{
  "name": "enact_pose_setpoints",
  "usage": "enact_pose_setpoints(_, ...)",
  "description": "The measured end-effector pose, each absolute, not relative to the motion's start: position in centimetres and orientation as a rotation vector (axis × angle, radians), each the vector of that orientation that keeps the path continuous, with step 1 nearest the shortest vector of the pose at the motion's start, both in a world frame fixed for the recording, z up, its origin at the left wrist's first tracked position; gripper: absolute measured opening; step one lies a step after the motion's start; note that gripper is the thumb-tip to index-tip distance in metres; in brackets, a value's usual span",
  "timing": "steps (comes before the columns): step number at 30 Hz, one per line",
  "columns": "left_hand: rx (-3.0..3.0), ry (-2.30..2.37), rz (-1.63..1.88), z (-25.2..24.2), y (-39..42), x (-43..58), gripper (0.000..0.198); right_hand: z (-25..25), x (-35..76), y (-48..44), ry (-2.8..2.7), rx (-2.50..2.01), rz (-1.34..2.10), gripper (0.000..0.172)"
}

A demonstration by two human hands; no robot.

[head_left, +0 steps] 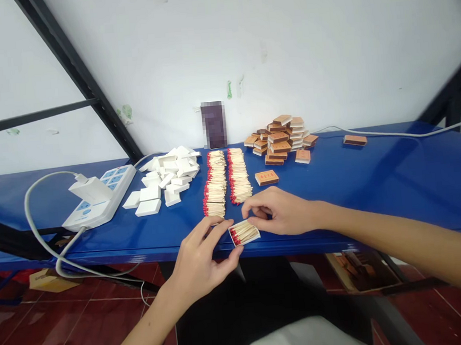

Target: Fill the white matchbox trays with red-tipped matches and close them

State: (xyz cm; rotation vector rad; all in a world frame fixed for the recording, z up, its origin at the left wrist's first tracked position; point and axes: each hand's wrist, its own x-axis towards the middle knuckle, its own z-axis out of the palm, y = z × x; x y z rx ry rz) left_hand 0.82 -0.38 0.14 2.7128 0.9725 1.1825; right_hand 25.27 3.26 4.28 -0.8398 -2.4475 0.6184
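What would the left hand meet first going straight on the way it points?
The white matchbox tray holding red-tipped matches, right between the fingers of the left hand. Beyond that, the right hand looks roughly in line, though depth is unclear.

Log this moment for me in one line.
left hand: holding tray; right hand: at tray's far right corner; tray: matches inside; match rows: beyond tray; boxes: piled back right
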Motion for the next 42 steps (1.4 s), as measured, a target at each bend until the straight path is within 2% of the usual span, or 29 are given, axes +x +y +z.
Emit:
enact_pose_setpoints(6,2.758,0.852,1.228,-0.2,-0.3,0.7,0.028,4.2,25.2,3.3,-2.51,-0.858,0.547,0.004)
enact_pose_setpoints(13,2.776,0.821,1.269,-0.8,-0.2,0.8,0.026,4.4,25.3,3.3,-2.527,-0.847,0.663,0.017)
enact_pose_setpoints(24,2.796,0.831,1.238,-0.5,-0.3,0.7,0.026,4.6,25.2,3.0,-2.541,-0.812,0.746,0.017)
enact_pose_setpoints(27,2.805,0.844,1.216,-0.6,-0.3,0.7,0.025,4.2,25.5,3.7,-2.506,-0.838,0.569,0.013)
enact_pose_setpoints(31,2.814,0.844,1.197,-0.6,-0.3,0.7,0.021,4.1,27.2,5.6,-2.368,-0.991,-0.03,0.016)
enact_pose_setpoints(33,2.822,0.842,1.197,-0.5,-0.3,0.8,0.021,4.2,28.4,6.6,-2.345,-1.127,-0.21,0.021)
enact_pose_setpoints(36,2.832,0.848,1.192,-0.4,-0.3,0.8,0.02,4.6,29.5,7.3,-2.441,-1.289,-0.287,0.02)
enact_pose_setpoints(39,2.833,0.863,1.205,-0.5,-0.3,0.8,0.024,4.7,29.5,7.0,-2.574,-1.311,-0.184,0.013)
enact_pose_setpoints(42,2.81,0.897,1.224,-0.6,-0.3,0.7,0.032,4.8,29.0,6.5,-2.614,-1.27,-0.149,0.014)
